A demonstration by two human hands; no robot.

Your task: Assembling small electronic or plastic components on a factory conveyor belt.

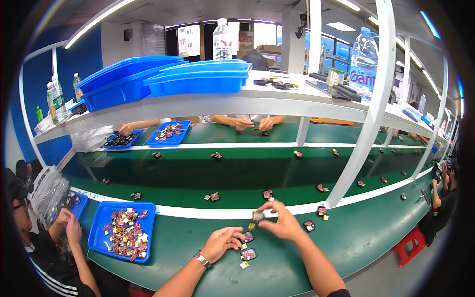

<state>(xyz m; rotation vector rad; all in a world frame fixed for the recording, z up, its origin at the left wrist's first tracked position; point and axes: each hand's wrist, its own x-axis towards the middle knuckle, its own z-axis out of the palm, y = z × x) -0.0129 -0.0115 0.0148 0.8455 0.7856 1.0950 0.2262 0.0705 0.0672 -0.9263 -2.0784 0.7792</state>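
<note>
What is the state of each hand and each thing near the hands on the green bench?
Right hand: raised, pinching a small dark part in its fingertips.
Left hand: resting on the green bench, fingers curled beside the small red and black parts.
Blue plastic tray: open, filled with many small mixed parts.
Stacked blue plastic trays: on the upper shelf.

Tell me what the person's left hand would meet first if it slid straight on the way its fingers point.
The left hand points right along the green bench top. It would probably first meet the small dark red-and-black part at its fingertips, though depth there is unclear.
</note>
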